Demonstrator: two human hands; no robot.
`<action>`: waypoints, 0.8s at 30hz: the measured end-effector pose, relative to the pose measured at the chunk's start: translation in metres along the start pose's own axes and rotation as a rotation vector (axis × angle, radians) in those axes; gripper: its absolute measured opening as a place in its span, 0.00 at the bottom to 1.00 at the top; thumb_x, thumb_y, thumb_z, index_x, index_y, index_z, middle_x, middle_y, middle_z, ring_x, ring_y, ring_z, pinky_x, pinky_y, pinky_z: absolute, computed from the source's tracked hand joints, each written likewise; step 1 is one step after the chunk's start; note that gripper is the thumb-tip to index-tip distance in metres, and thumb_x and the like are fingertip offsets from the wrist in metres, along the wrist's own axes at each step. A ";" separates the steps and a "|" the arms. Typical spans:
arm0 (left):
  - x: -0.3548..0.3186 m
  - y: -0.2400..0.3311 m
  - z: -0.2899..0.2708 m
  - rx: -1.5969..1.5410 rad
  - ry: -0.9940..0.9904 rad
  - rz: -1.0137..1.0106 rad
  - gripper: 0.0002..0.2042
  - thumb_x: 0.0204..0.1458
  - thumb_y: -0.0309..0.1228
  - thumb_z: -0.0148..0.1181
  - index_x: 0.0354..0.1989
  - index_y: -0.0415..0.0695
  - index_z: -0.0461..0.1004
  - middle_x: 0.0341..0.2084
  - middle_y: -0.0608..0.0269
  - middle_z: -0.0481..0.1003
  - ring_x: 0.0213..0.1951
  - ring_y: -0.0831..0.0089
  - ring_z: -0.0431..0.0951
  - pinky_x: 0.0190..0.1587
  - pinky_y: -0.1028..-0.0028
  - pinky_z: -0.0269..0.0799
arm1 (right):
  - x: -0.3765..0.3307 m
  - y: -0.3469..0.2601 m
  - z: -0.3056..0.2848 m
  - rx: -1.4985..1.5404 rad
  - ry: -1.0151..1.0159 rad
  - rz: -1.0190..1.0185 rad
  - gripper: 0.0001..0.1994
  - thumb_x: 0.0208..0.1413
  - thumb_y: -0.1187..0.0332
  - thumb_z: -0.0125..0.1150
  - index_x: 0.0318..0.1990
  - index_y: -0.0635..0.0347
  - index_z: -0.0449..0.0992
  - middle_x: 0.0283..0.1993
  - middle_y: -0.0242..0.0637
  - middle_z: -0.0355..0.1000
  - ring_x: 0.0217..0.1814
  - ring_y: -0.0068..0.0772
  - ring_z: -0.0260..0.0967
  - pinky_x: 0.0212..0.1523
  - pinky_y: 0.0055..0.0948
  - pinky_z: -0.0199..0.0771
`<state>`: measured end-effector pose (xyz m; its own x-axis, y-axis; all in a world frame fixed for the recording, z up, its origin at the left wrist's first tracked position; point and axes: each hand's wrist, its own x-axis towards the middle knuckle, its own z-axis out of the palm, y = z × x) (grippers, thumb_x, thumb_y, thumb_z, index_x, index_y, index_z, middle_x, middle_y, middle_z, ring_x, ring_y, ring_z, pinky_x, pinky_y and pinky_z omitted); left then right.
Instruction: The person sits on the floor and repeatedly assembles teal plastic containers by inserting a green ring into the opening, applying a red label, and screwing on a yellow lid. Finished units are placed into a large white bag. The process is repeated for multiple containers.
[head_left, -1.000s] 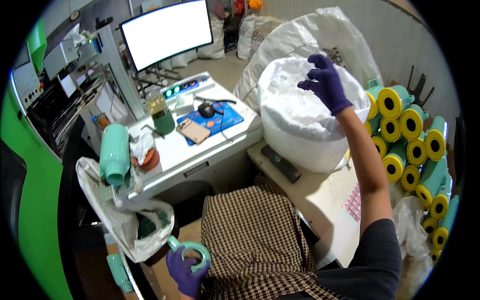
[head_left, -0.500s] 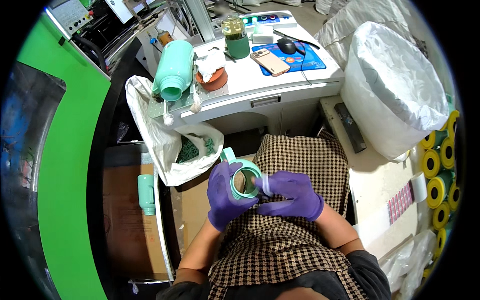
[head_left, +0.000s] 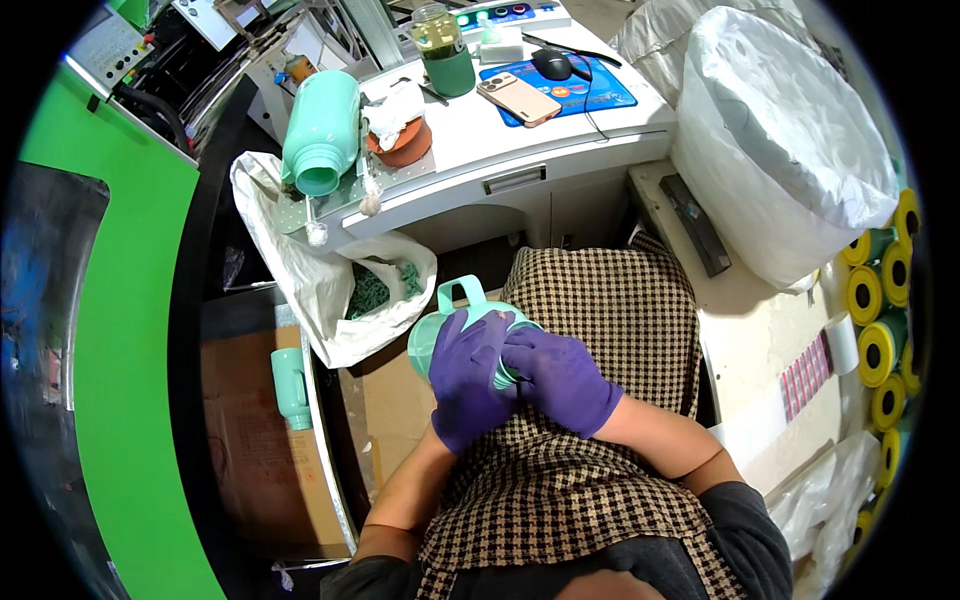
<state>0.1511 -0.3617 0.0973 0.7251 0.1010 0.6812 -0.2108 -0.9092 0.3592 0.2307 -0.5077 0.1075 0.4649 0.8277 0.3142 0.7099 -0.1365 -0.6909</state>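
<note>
Mint-green handled vessel sits over a checked apron, the left hand wrapped around its body, the right hand curled at its mouth, any grip hidden; beyond, a white bag and a desk bearing a bottle.

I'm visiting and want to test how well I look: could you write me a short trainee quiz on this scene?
1. True or false: the purple-gloved left hand and purple-gloved right hand are both at the glossy mint-green handled vessel.

2. Which lies partly on the blue rectangular mouse pad?
a) reddish-brown round bowl
b) slim gold phone
c) large mint-green bottle

3. Fill in: the crumpled white sack holds ____-coloured scraps.

Key: 1 true; 2 b; 3 green.
</note>
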 end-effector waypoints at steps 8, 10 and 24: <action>-0.005 -0.002 0.004 0.046 -0.051 0.084 0.32 0.47 0.40 0.71 0.58 0.32 0.71 0.42 0.50 0.82 0.43 0.53 0.84 0.61 0.49 0.70 | -0.007 0.006 0.006 0.022 0.077 -0.012 0.08 0.51 0.73 0.63 0.40 0.58 0.79 0.41 0.41 0.76 0.39 0.48 0.77 0.39 0.40 0.79; -0.005 -0.002 0.006 0.085 -0.056 0.101 0.33 0.46 0.41 0.72 0.58 0.33 0.72 0.41 0.50 0.82 0.43 0.53 0.84 0.61 0.49 0.70 | -0.007 0.011 0.008 0.028 0.060 -0.006 0.08 0.51 0.73 0.62 0.40 0.58 0.79 0.41 0.42 0.76 0.38 0.49 0.77 0.39 0.40 0.78; -0.001 0.021 0.005 0.188 -0.379 0.057 0.31 0.52 0.48 0.61 0.59 0.38 0.73 0.55 0.46 0.76 0.63 0.42 0.70 0.70 0.45 0.55 | -0.055 0.021 0.048 0.173 0.301 -0.053 0.13 0.50 0.76 0.61 0.44 0.61 0.77 0.40 0.46 0.75 0.41 0.50 0.74 0.43 0.42 0.75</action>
<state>0.1494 -0.3829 0.1010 0.9126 -0.0753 0.4018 -0.1600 -0.9703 0.1814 0.1949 -0.5301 0.0448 0.5832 0.6305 0.5123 0.6488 0.0180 -0.7608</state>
